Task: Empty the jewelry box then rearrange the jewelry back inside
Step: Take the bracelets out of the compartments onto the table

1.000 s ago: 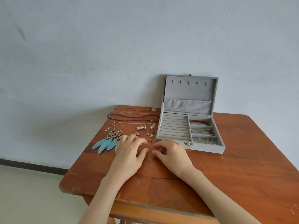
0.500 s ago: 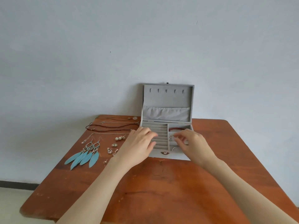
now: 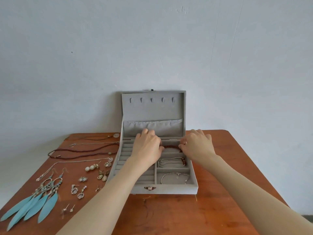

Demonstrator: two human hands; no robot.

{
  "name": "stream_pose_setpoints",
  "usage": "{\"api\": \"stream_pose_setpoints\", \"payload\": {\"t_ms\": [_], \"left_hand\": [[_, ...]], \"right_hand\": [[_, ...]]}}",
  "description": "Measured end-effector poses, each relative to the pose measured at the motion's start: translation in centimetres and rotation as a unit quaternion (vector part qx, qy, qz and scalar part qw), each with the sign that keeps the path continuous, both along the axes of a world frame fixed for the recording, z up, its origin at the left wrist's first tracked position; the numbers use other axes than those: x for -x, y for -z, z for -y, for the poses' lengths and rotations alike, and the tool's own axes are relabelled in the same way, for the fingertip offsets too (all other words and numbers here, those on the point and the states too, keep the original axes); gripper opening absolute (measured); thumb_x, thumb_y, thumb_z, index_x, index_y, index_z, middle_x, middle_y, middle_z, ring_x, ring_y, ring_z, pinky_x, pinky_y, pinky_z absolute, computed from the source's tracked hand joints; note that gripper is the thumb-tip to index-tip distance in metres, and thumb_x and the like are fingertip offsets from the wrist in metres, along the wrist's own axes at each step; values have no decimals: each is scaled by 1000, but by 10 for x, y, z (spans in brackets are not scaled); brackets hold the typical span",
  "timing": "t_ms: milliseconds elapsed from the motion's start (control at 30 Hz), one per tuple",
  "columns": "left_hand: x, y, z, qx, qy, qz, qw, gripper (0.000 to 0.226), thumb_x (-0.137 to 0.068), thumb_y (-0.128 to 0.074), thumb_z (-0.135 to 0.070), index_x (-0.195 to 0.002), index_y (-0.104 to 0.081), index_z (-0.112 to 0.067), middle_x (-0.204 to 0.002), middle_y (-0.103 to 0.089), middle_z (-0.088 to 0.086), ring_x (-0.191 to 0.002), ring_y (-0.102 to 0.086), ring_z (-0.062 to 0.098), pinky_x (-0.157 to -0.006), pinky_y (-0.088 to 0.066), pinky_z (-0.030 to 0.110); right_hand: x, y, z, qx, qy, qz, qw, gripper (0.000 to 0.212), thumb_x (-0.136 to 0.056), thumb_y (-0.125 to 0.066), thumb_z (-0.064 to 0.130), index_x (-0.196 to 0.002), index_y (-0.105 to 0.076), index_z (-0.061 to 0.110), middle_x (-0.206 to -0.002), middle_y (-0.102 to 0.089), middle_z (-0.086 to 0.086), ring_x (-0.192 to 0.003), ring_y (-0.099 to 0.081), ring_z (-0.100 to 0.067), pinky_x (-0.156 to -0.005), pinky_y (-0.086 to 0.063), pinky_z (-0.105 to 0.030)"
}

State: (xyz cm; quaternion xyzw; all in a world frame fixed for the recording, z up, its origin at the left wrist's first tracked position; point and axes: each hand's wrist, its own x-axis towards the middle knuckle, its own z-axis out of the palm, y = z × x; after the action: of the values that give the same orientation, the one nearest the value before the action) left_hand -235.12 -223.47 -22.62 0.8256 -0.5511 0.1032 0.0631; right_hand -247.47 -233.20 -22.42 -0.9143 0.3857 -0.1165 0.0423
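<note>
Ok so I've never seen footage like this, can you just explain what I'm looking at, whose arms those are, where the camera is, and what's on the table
There is no machine here. A camera worn on a person's head looks forward and down, so the two bare arms reaching in from the bottom are the wearer's own.

On a wooden table against a pale wall stands a grey jewelry box, lid open and upright. The left hand and right hand meet at a reddish beaded bracelet in the box's far right compartment; whether it is actually gripped is hard to tell. Two thin silver bracelets lie in the nearer compartments.

Left of the box lie necklaces, small earrings and blue feather earrings.
</note>
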Motion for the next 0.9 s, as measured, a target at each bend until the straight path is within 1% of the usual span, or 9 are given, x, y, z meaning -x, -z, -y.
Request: {"api": "stream_pose_setpoints", "payload": {"t_ms": [200, 333, 433, 500, 567, 633, 733, 800, 900], "left_hand": [[-4, 1, 13, 6, -24, -35, 999, 20, -85, -62, -36, -96, -71, -22, -108, -57, 4, -110, -43, 25, -86, -35, 33], [-6, 0, 13, 0, -16, -42, 999, 21, -87, -59, -35, -96, -70, -20, -107, -57, 5, -110, -43, 25, -85, -36, 33], [-7, -2, 8, 27, 2, -77, 997, 18, -86, -59, -32, -92, -71, -20, -104, -57, 4, -106, -45, 24, -81, -37, 32], [-7, -5, 3, 81, 10, -126, 989, 17, -86, -59, -28, -89, -71, -17, -101, -56, 4, -101, -49, 21, -78, -40, 31], [-5, -12, -3, 137, 13, -190, 972, 15, -85, -60, -25, -87, -71, -15, -98, -57, 2, -93, -54, 17, -80, -44, 30], [-1, -24, -9, 181, 13, -268, 946, 12, -85, -61, -23, -86, -70, -15, -95, -63, -1, -87, -57, 12, -75, -45, 20], [10, -43, -18, 230, 15, -412, 882, 13, -88, -57, -18, -81, -67, -18, -80, -70, -6, -72, -62, 2, -64, -42, 9], [17, -52, -25, 262, 7, -495, 828, 16, -89, -54, -15, -78, -64, -18, -70, -69, -5, -60, -60, 2, -53, -41, 8], [24, -58, -42, 276, -5, -597, 753, 8, -90, -56, -14, -85, -62, -15, -68, -62, -1, -63, -55, 10, -53, -39, 18]], "right_hand": [[-18, -2, -1, 46, 20, -55, 997, 15, -85, -52, 18, -97, -60, 15, -111, -57, -4, -111, -44, -24, -86, -28, -37], [-17, -2, -2, 64, 7, -62, 996, 12, -85, -50, 14, -92, -60, 14, -109, -56, -4, -108, -43, -24, -81, -24, -35], [-14, 1, -2, 57, 0, -60, 997, 17, -88, -47, 16, -96, -62, 13, -111, -53, -5, -110, -42, -25, -81, -24, -36], [-11, 3, -2, 23, -3, -27, 999, 23, -91, -45, 22, -100, -64, 14, -112, -52, -4, -111, -42, -24, -84, -28, -37], [-7, 0, -1, -58, 0, 72, 996, 22, -91, -46, 24, -99, -63, 14, -107, -56, -3, -108, -47, -23, -85, -33, -36], [-1, -10, -4, -207, -4, 213, 955, 14, -89, -52, 20, -96, -62, 12, -94, -63, -2, -95, -56, -19, -74, -40, -28], [10, -31, -17, -406, -31, 379, 831, 7, -90, -52, 10, -90, -58, 7, -78, -67, -3, -72, -61, -14, -61, -45, -20], [17, -41, -29, -469, -35, 428, 772, 8, -91, -51, 9, -86, -57, 8, -73, -66, -3, -65, -60, -12, -57, -45, -20], [27, -48, -49, -533, -40, 453, 713, 10, -91, -55, 9, -82, -58, 8, -69, -63, -4, -56, -57, -10, -53, -43, -20]]}}
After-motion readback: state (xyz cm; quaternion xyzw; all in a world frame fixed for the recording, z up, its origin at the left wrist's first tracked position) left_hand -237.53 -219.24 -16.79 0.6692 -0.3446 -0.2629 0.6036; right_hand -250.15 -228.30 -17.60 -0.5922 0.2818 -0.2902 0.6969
